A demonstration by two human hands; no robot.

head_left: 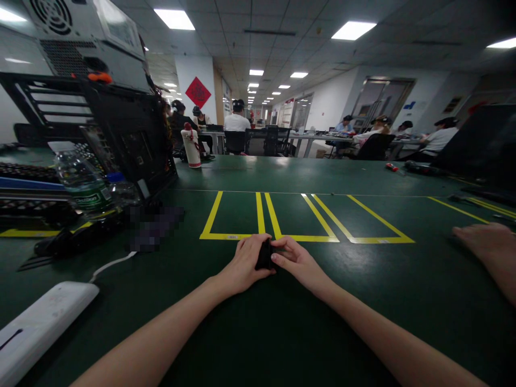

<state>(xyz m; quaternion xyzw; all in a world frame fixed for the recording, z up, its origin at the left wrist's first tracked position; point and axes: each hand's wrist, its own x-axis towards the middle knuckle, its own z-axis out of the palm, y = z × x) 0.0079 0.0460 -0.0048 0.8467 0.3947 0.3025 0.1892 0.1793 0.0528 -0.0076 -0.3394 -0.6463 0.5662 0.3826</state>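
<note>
A small black object (264,255) is between my two hands, low over the green tabletop (342,317); its exact kind cannot be made out. My left hand (243,264) wraps round its left side, fingers over the top and thumb below. From the right, the thumb and fingertips of my right hand (299,262) close on the object's other side. Both hands are just in front of the yellow tape outlines (371,239) on the table.
A white power strip (44,328) lies at the left front. Behind it stand a water bottle (83,180) and computer cases (133,145). Another person's hand (489,250) rests at the right edge. A white cylinder (192,148) stands far back.
</note>
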